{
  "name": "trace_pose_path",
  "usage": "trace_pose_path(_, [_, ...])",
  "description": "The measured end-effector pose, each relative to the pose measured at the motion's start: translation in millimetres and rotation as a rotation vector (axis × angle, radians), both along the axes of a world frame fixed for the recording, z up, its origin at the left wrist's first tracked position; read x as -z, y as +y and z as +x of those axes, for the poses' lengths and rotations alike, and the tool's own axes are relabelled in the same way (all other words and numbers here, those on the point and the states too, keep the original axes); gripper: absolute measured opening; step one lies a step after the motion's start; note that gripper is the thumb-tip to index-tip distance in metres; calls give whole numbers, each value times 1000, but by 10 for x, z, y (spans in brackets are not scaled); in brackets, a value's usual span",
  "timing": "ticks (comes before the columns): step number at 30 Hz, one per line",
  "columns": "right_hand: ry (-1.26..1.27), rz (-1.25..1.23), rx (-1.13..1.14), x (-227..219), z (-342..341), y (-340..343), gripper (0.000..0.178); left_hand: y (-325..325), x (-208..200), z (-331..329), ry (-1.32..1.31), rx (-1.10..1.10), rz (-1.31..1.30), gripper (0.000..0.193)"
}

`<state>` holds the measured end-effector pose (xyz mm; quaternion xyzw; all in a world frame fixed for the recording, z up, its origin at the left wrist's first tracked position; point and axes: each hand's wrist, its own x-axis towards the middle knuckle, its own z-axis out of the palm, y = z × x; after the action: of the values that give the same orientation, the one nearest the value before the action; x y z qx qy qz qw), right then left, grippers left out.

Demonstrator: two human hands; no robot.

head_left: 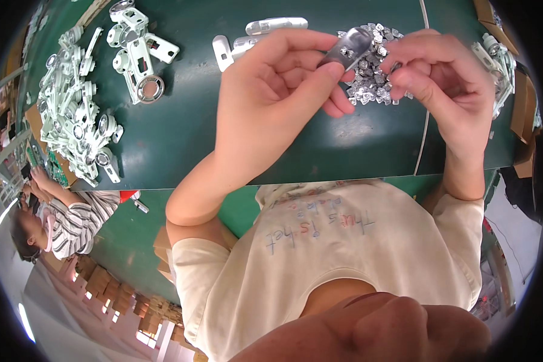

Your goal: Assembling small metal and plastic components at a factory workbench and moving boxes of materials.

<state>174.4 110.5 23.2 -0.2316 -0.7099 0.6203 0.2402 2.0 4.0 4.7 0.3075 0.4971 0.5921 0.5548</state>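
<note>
Between the thumb and fingers of my left hand [260,99] is a glossy, rounded, oblong clear plastic cover [355,45], tilted over the table. A small cut-out pattern shows near its middle. My right hand [455,81] is just to the right of it, thumb and fingertips curled together in a pinch. Whatever is between those fingertips is too small to make out. Below and behind both hands spreads a heap of small shiny silvery parts [371,93]. Similar oblong covers lie beyond my left hand, one [277,25] lengthwise and another whitish one [222,53] on end.
The dark green table [181,139] carries a large pile of pale plastic housings [72,114] at left and a smaller group [142,60] beside it. More pale parts [498,72] lie far right by cardboard boxes [523,108]. A co-worker [72,220] sits at left.
</note>
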Motion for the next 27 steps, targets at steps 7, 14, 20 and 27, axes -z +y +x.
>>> trace_pose_path(7, [-55,446,82,59,25,-14,17,-38,5,70,34,-4,-30,23])
trace_pose_path(14, [-4,255,19,160,-63,-82,19,-58,18,113,106,-28,-17,21])
trace_pose_path(20, [65,-46,48,227,-177,-140,21,-76,69,116,209,-7,73,18])
trace_pose_path(27, [27,-457,9,188,-176,-61,16,-47,182,98,267,27,139,26])
